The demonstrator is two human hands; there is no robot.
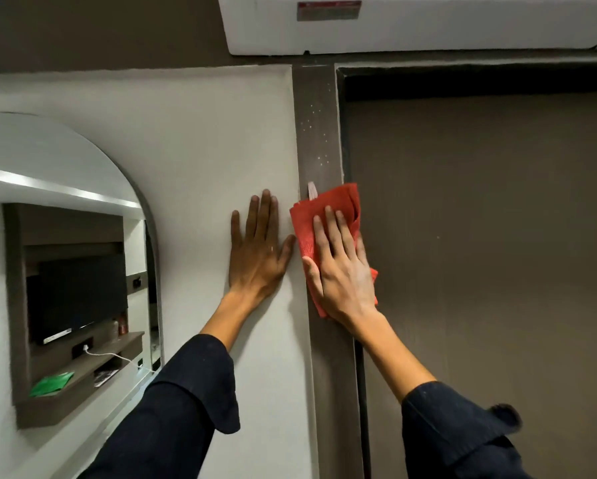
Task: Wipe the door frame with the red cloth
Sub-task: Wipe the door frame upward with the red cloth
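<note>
A dark brown door frame runs vertically up the middle of the view, with small white specks on its upper part. My right hand lies flat on a red cloth and presses it against the frame at mid height. A white tag sticks up from the cloth's top edge. My left hand rests flat on the white wall just left of the frame, fingers spread, holding nothing.
The brown door fills the right side. A white unit with a red label hangs above the frame. At the left, an arched mirror reflects a shelf, a screen and a green item.
</note>
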